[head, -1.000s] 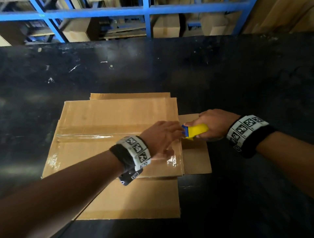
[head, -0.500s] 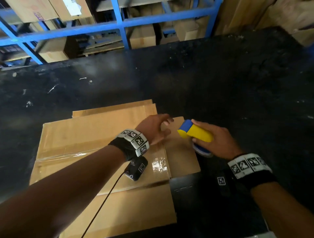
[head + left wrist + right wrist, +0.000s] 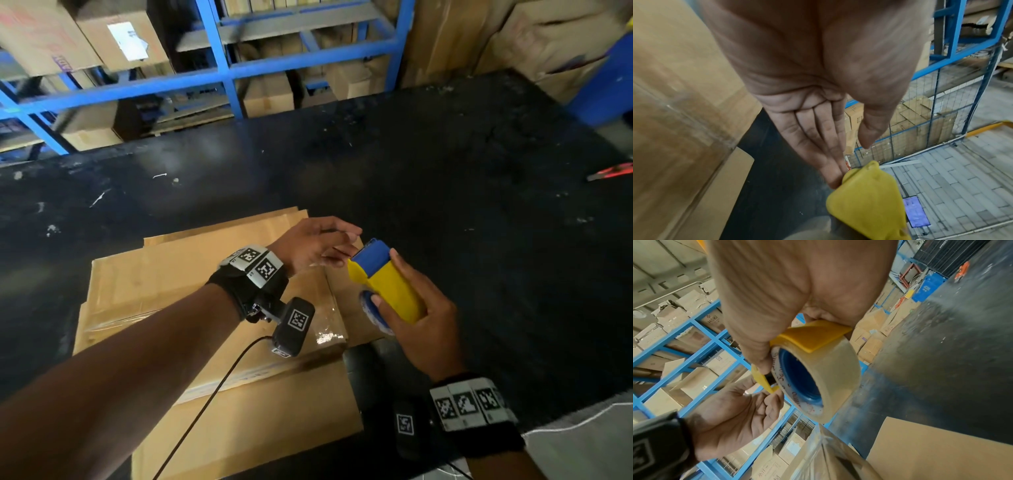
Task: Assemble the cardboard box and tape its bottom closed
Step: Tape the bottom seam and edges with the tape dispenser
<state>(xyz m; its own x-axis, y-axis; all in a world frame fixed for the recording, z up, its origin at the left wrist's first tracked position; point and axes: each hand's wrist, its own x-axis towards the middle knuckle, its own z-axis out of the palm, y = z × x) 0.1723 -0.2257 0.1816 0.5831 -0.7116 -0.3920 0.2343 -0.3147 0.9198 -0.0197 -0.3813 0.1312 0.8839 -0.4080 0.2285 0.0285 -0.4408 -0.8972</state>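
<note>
Head view, right hand (image 3: 416,318) gripping tape dispenser (image 3: 385,281), left hand (image 3: 313,245) open

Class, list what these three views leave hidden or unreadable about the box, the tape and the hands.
- Cardboard box: the left forearm covers part of its taped seam in the head view.
- Tape dispenser: its cutting edge shows in no view.
- Left hand: fingertips hidden behind the dispenser in the left wrist view.
- Tape roll: printed label too blurred to read.

Dim overhead light leaves the black scuffed desk (image 3: 445,192) murky, glare glints off clear tape on the flattened brown cardboard box (image 3: 171,294), and both wrist views show motion blur and bent edges.
</note>
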